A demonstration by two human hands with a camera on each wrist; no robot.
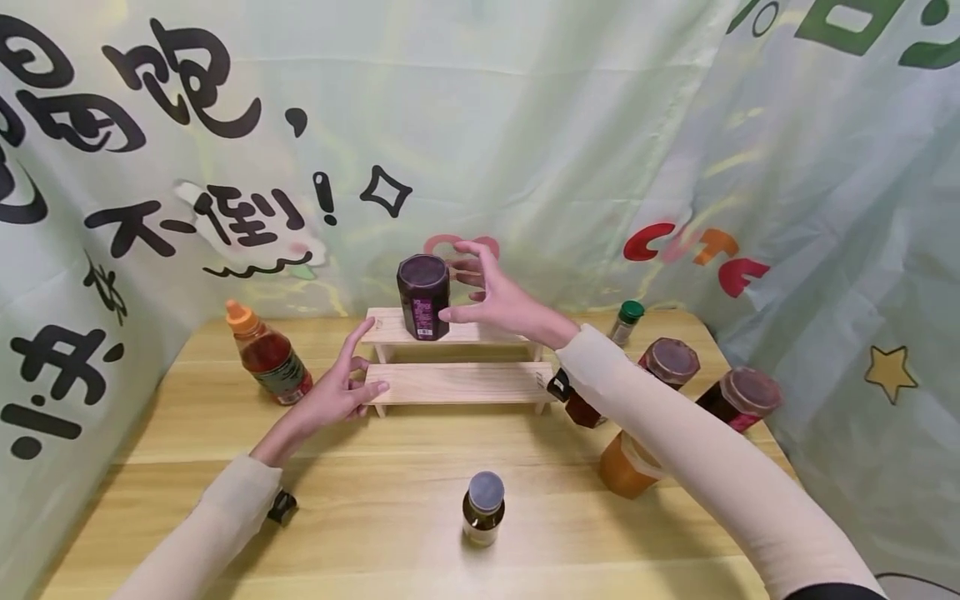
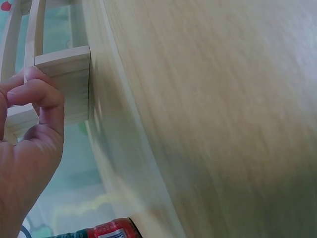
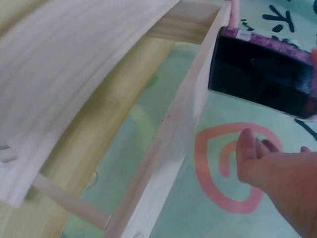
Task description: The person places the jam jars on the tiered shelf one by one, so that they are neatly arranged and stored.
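Observation:
A dark purple jar [image 1: 423, 297] [image 3: 262, 74] stands upright on the top step of a small two-step wooden rack [image 1: 457, 379] [image 3: 163, 144]. My right hand [image 1: 480, 287] [image 3: 270, 163] hovers just right of the jar, fingers spread, thumb close to the jar's side, holding nothing. My left hand [image 1: 352, 379] [image 2: 29, 129] rests against the left end of the rack's lower step [image 2: 67, 84], fingers fairly straight.
On the wooden table [image 1: 390, 492] stand a red sauce bottle [image 1: 266, 354] [image 2: 106, 230] at the left, a small grey-capped bottle [image 1: 483, 508] in front, and several jars [image 1: 738, 396] and a green-capped shaker [image 1: 626, 321] at the right. Printed cloth walls enclose the table.

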